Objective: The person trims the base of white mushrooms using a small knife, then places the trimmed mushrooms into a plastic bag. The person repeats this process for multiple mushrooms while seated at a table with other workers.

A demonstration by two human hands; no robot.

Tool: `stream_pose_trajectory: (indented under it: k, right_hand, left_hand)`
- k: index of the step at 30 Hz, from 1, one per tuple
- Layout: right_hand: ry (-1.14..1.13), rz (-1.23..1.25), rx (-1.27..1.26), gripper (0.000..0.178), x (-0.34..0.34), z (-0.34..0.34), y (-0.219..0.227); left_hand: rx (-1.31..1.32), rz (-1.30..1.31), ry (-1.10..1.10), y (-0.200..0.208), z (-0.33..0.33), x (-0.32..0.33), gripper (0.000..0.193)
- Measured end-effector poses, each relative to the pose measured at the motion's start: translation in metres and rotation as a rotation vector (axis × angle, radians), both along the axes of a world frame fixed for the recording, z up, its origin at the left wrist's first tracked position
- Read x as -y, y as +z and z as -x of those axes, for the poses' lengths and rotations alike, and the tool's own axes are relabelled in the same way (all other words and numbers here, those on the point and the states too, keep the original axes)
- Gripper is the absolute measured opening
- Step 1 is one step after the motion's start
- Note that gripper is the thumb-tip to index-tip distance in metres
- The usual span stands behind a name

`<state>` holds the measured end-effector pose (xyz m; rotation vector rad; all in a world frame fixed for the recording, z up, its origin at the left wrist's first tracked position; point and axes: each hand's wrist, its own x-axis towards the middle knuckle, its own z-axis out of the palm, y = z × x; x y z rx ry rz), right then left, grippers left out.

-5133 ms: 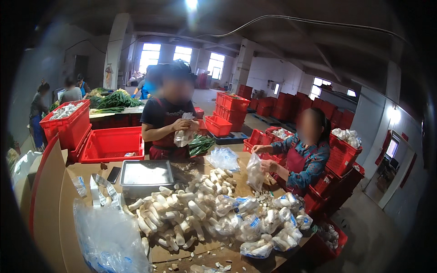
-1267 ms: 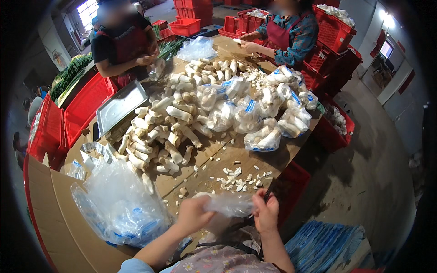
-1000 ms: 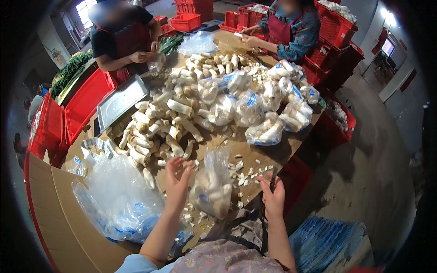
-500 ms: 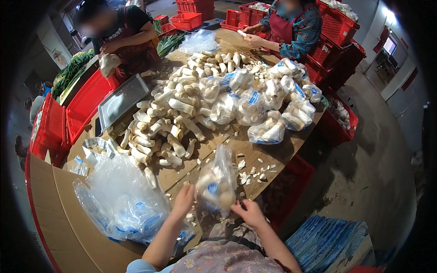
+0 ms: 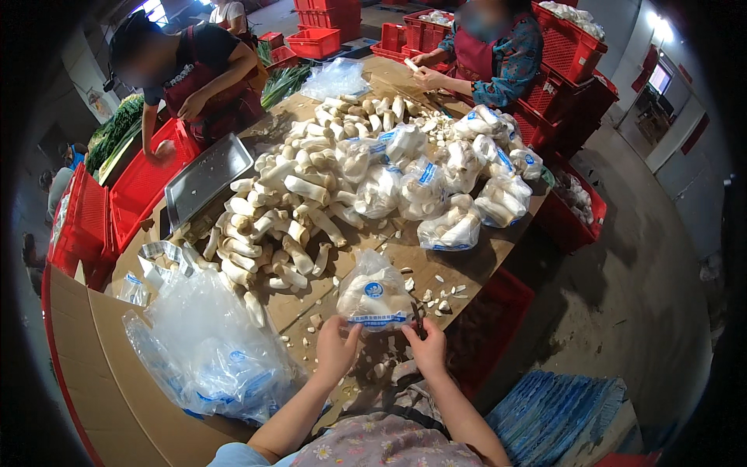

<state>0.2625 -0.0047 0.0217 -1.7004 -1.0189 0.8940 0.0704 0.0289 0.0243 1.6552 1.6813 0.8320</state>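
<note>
Both hands, left hand [image 5: 336, 345] and right hand [image 5: 427, 348], pinch filled mushroom bag [image 5: 375, 292] at mouth. Packed bags [image 5: 459, 175] stacked; big loose mushroom pile [image 5: 288, 210] left unbagged.

Your single head view looks steeply down from above the tabletop's [image 5: 436, 268] near edge, facing its far end.

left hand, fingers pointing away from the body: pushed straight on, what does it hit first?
The filled clear bag of mushrooms: the left hand already touches its lower edge. Beyond it lies the loose mushroom pile, though depth is hard to judge in this fisheye view.
</note>
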Motion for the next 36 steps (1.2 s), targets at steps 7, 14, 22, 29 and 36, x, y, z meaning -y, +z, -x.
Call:
stream_pose_trajectory:
  k: [7, 14, 22, 29, 36]
  right_hand:
    - [0.056, -0.093, -0.22, 0.017, -0.03, -0.004, 0.05]
    - [0.173, -0.183, -0.28, 0.016, -0.037, 0.001, 0.114]
    - [0.242, -0.205, -0.341, 0.012, -0.034, 0.007, 0.152]
    - [0.256, -0.328, -0.332, 0.014, -0.033, 0.007, 0.173]
    - [0.084, -0.346, -0.364, 0.013, -0.033, -0.013, 0.161]
  left_hand:
    - [0.392, 0.11, -0.034, 0.056, 0.005, -0.03, 0.014]
    - [0.283, -0.105, -0.015, 0.127, 0.012, -0.03, 0.012]
    - [0.497, -0.054, 0.034, 0.155, 0.02, -0.027, 0.013]
    - [0.634, -0.158, 0.051, 0.176, 0.017, -0.032, 0.011]
    - [0.834, -0.32, 0.139, 0.197, 0.034, -0.038, 0.013]
